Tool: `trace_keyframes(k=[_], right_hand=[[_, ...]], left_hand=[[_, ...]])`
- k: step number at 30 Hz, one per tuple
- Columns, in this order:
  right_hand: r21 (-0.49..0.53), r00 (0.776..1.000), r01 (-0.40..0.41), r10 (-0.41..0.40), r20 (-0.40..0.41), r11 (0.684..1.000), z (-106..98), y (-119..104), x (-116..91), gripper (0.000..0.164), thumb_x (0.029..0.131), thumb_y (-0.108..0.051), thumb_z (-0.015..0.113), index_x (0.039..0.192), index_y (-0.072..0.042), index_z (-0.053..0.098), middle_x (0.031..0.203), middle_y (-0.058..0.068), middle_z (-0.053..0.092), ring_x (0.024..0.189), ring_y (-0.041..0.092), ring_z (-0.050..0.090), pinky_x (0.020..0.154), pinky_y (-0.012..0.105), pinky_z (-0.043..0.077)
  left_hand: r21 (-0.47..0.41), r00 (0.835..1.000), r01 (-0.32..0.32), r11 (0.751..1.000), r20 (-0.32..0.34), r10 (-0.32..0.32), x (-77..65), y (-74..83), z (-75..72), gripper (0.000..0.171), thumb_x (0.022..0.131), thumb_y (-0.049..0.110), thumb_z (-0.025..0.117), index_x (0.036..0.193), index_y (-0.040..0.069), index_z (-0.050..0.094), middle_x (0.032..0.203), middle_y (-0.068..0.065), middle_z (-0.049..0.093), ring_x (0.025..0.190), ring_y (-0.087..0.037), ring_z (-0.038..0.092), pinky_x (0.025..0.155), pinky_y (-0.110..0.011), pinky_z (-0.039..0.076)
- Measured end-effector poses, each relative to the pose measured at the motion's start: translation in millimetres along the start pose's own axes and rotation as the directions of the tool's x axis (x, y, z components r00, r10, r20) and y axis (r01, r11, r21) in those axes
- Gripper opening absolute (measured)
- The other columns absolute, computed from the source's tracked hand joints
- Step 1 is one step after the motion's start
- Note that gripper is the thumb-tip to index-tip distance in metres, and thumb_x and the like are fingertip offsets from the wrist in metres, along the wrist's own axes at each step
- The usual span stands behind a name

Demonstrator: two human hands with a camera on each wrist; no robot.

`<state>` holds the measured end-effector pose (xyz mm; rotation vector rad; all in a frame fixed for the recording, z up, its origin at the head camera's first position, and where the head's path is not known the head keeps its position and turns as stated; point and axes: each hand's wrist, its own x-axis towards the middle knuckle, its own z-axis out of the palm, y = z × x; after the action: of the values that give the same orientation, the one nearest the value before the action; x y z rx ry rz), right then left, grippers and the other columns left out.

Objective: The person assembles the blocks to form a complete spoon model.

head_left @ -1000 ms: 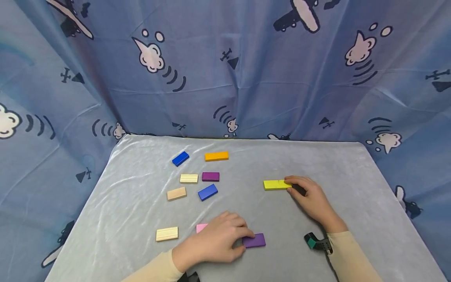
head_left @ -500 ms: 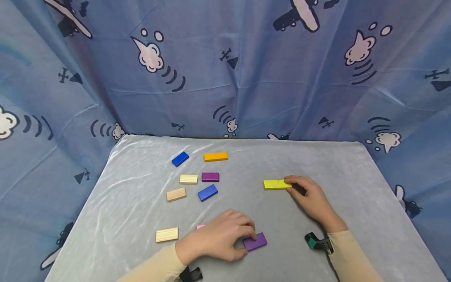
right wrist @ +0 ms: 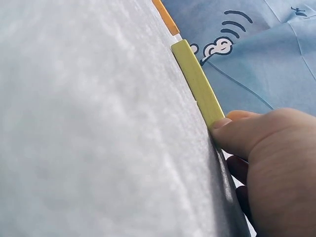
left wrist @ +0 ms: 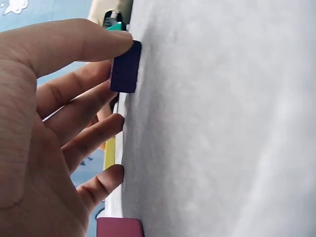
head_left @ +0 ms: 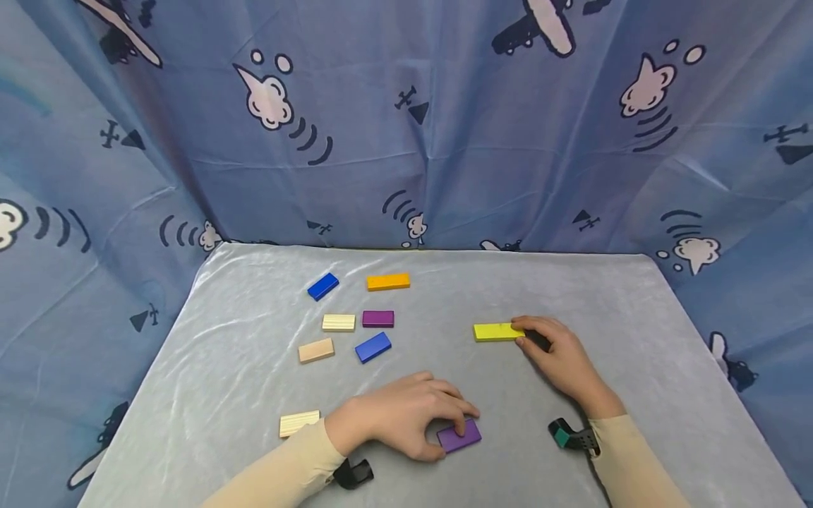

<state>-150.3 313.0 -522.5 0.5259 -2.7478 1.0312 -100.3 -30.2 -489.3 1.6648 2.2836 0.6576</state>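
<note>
A purple block (head_left: 459,436) lies at the front of the table, its left end between the thumb and index finger of my left hand (head_left: 413,416). In the left wrist view the thumb sits on the near side of this purple block (left wrist: 126,68), and the other fingers spread apart. To the right, my right hand (head_left: 565,360) pinches the right end of a long yellow block (head_left: 497,332). The right wrist view shows the thumb against the end of the yellow block (right wrist: 200,84). A pink block (left wrist: 120,227) near the left hand is hidden in the head view.
Left of centre lie several blocks: an orange one (head_left: 388,282), a dark blue one (head_left: 323,286), a magenta one (head_left: 377,319), a blue one (head_left: 373,347), and pale wooden ones (head_left: 339,323). A striped wooden block (head_left: 298,423) is beside the left sleeve. A patterned blue curtain (head_left: 356,127) surrounds the table.
The left hand has shifted slightly right, its fingers reaching further over the purple block, which turned a little. The pink block became covered. The right hand and yellow block stayed still.
</note>
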Motion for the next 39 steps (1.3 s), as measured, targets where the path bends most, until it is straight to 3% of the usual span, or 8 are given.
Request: trace_keyframes(k=[6,12,24,31,39], right_hand=[[-0.004,1.000,-0.002,0.002,0.001,1.000,-2.1,-2.0,0.8,0.027,0.105,-0.013,0.076,0.132,-0.014,0.077,0.137,0.006,0.073,0.129,0.032,0.063,0.105,0.056,0.047],[-0.013,1.000,0.004,-0.004,-0.006,1.000,-2.0,-2.0,0.4,0.028,0.105,-0.014,0.076,0.132,-0.016,0.077,0.137,0.005,0.073,0.126,0.028,0.063,0.103,0.046,0.047],[0.003,1.000,-0.004,0.004,-0.001,1.000,-0.6,-2.2,3.5,0.028,0.105,-0.015,0.077,0.133,-0.017,0.077,0.138,0.003,0.073,0.127,0.027,0.063,0.103,0.042,0.048],[0.008,1.000,-0.015,0.015,-0.002,1.000,-0.2,-1.2,2.7,0.028,0.105,-0.016,0.077,0.133,-0.017,0.078,0.138,0.004,0.073,0.129,0.029,0.063,0.105,0.047,0.047],[0.006,1.000,-0.026,0.026,-0.001,1.000,-1.6,1.3,-0.5,0.027,0.105,-0.016,0.076,0.132,-0.018,0.078,0.138,0.003,0.073,0.129,0.027,0.063,0.105,0.039,0.046]], left_hand=[[0.006,1.000,-0.015,1.000,-0.026,0.015,-0.2,1.5,-0.1,0.029,0.090,0.034,0.085,0.118,0.029,0.079,0.150,0.018,0.063,0.139,0.006,0.050,0.107,-0.019,0.038],[0.013,0.996,-0.049,0.999,-0.077,0.050,-1.4,-0.7,5.0,0.032,0.087,0.039,0.088,0.116,0.028,0.079,0.144,0.013,0.067,0.134,0.005,0.053,0.099,-0.016,0.038],[-0.013,0.995,-0.051,0.999,-0.084,0.050,-5.9,-4.6,3.4,0.037,0.084,0.025,0.083,0.120,0.028,0.078,0.146,0.013,0.065,0.137,0.003,0.052,0.106,-0.019,0.039],[0.001,0.994,-0.061,0.998,-0.096,0.061,-4.9,-6.5,5.2,0.035,0.086,0.027,0.084,0.120,0.028,0.079,0.145,0.012,0.066,0.136,0.003,0.053,0.107,-0.019,0.039],[-0.008,0.990,-0.079,0.997,-0.116,0.078,-2.4,-10.2,9.0,0.030,0.093,0.034,0.086,0.121,0.027,0.079,0.143,0.009,0.067,0.134,0.000,0.055,0.113,-0.019,0.038]])
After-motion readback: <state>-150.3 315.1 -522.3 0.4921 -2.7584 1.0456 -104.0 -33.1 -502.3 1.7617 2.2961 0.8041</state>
